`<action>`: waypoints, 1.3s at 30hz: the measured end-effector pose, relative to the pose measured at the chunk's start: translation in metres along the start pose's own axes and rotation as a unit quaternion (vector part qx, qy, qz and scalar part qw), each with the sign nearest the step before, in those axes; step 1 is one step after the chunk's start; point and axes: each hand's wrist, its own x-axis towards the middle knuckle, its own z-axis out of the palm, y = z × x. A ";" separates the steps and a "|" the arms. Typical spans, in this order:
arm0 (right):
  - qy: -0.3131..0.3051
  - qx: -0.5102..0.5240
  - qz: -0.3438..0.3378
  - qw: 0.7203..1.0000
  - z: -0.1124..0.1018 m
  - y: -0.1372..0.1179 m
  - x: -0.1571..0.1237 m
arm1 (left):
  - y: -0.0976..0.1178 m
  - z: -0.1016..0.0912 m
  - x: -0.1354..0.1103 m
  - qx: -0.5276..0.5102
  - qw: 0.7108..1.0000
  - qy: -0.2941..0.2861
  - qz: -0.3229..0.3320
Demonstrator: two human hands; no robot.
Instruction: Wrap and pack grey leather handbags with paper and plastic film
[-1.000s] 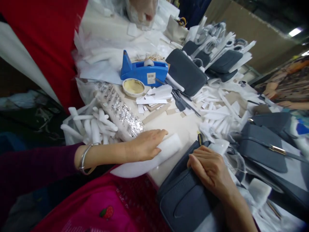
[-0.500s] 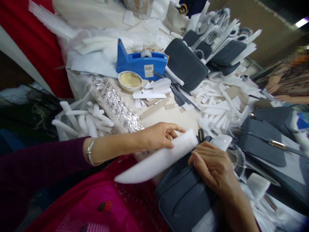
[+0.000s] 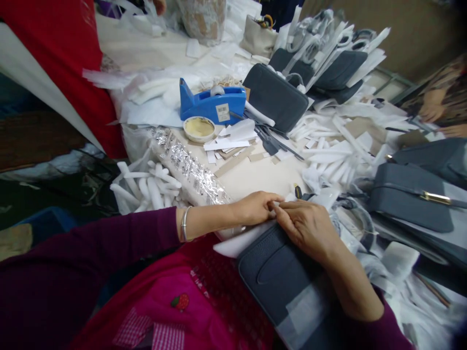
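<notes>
Packing bench seen from above, with the blue plastic tape dispenser (image 3: 204,110) as reference point; directions as the wearer sees them. The dark grey grained-leather handbag (image 3: 268,265), the article in hand, lies on the wearer's side of the dispenser and to its right, tilted, close to the body. The right hand (image 3: 310,226), nearer the wearer than the dispenser and right of it, is folded over the handbag's upper edge, fingers together. The left hand (image 3: 255,208), also on the wearer's side, is narrowly closed on the long white foam piece (image 3: 237,243), which runs along the handbag's upper edge; its fingertips meet the right thumb. How far the foam enters the handbag is hidden by the hands.

Just in front of the dispenser: a shallow round white dish with pale yellow contents (image 3: 199,129) and, slightly to the right, loose white paper strips (image 3: 228,145). Left of these and nearer the wearer: a clear plastic package with silvery sheen and dark print (image 3: 186,167), beside a heap of white foam rolls (image 3: 146,189). Immediately right of the dispenser: an upright dark grey rounded bag (image 3: 275,97). Far right and nearer the wearer: a dark grey flap bag with a gold-coloured bar clasp (image 3: 412,194). Beyond it, well to the dispenser's right: a co-worker's hand (image 3: 432,112).
</notes>
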 end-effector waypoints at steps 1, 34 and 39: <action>-0.010 -0.015 0.013 1.000 0.002 0.001 0.001 | 0.002 -0.006 -0.010 0.066 0.997 -0.016 0.028; 0.067 0.209 0.003 0.976 -0.010 0.001 0.003 | 0.030 -0.002 -0.045 0.310 0.950 0.005 0.045; 0.036 0.180 0.003 0.983 -0.008 0.004 0.002 | 0.033 -0.008 -0.069 0.168 0.985 0.041 0.014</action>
